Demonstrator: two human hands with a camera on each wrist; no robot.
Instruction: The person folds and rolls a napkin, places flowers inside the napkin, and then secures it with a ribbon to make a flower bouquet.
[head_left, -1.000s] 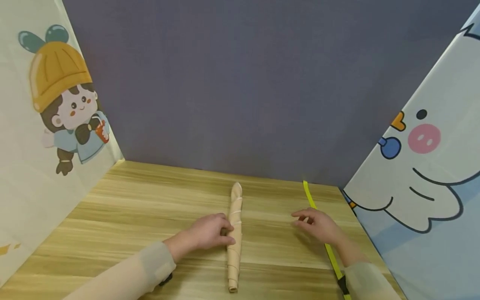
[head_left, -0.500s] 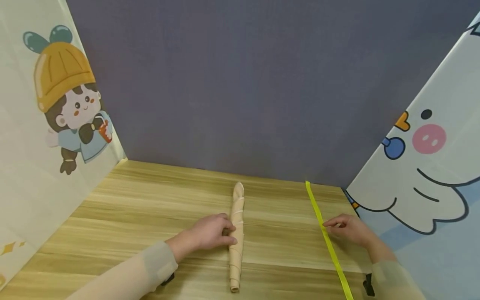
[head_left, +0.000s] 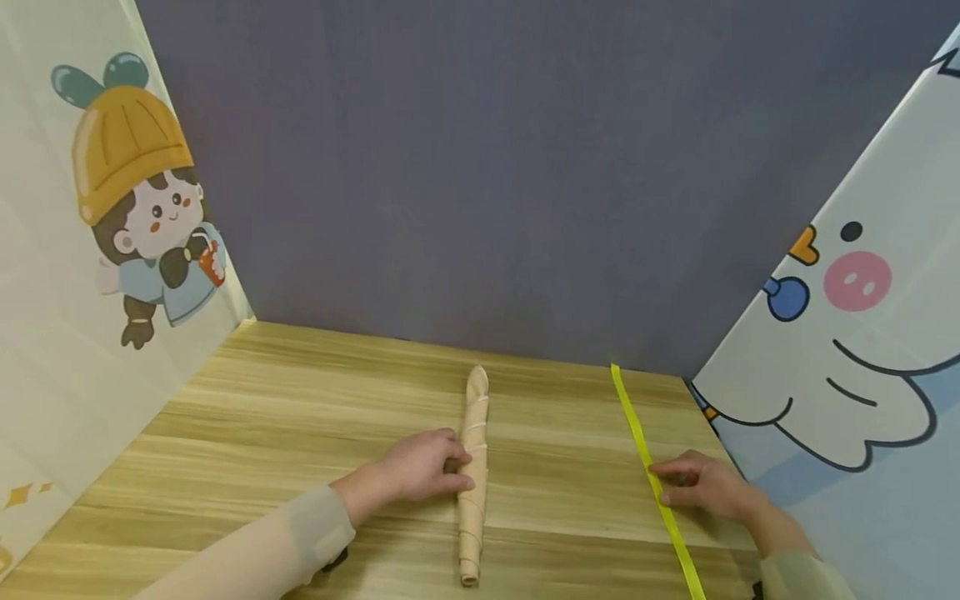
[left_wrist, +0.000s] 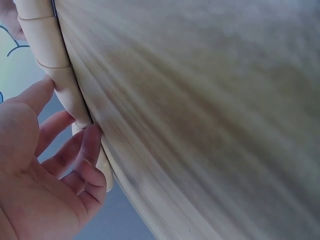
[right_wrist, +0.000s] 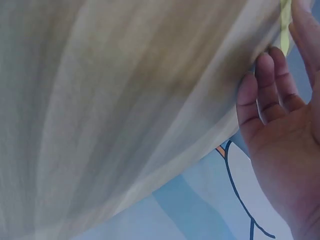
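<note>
A beige cloth [head_left: 472, 508], rolled into a long slim tube, lies lengthwise on the wooden table [head_left: 315, 417]. My left hand [head_left: 420, 467] is at its left side, thumb and fingertips touching it about midway; in the left wrist view the thumb and bent fingers touch the roll [left_wrist: 47, 40], not wrapped round it. To the right, a flat yellow ribbon [head_left: 633, 425] runs from the table's back edge toward the front. My right hand [head_left: 708, 487] has its thumb and index fingertips apart on the ribbon's right edge. Most of the ribbon is out of the right wrist view.
A dark grey-purple panel [head_left: 450, 183] closes off the back of the table. White printed panels stand at the left [head_left: 45, 250] and right [head_left: 870, 358], the right one close beside my right forearm. Bare tabletop lies between the roll and ribbon.
My right hand has moved right, from over the ribbon to its right side, then slightly nearer me, thumb and index finger spreading. The ribbon's near part now lies uncovered. My left hand stays on the roll.
</note>
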